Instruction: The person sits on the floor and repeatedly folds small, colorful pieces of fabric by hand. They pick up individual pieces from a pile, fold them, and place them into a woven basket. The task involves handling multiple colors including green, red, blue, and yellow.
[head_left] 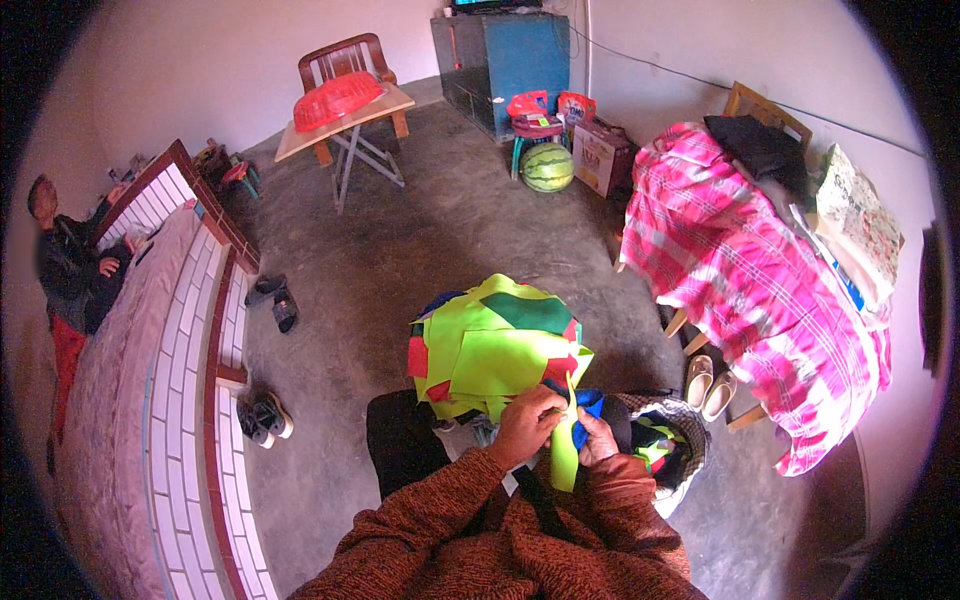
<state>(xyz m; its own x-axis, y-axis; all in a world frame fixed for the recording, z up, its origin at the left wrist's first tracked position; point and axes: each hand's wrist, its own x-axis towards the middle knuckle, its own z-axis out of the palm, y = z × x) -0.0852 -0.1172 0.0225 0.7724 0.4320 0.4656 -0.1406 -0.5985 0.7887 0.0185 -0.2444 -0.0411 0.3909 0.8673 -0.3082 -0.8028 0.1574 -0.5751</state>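
In front of my lap is a pile of cloth pieces (490,345), mostly bright yellow-green with some dark green, red and blue. A yellow-green cloth piece (565,462) hangs folded between my hands, one corner pointing up. My left hand (528,428) is closed, its thumb and fingers pinching the left side of that piece. On the other side, my right hand (598,440) grips the same piece. A blue cloth (590,403) lies right behind the right fingers; whether they hold it too, I cannot tell. What supports the pile is mostly hidden.
By my right knee stands a checked bag (690,440) with cloth scraps inside. Beige shoes (712,388) sit beside a pink plaid-covered seat (720,290). A tiled bed platform (185,400) runs along the left, where another person (75,260) sits. Ahead are a folding table (345,125) and a watermelon (548,168).
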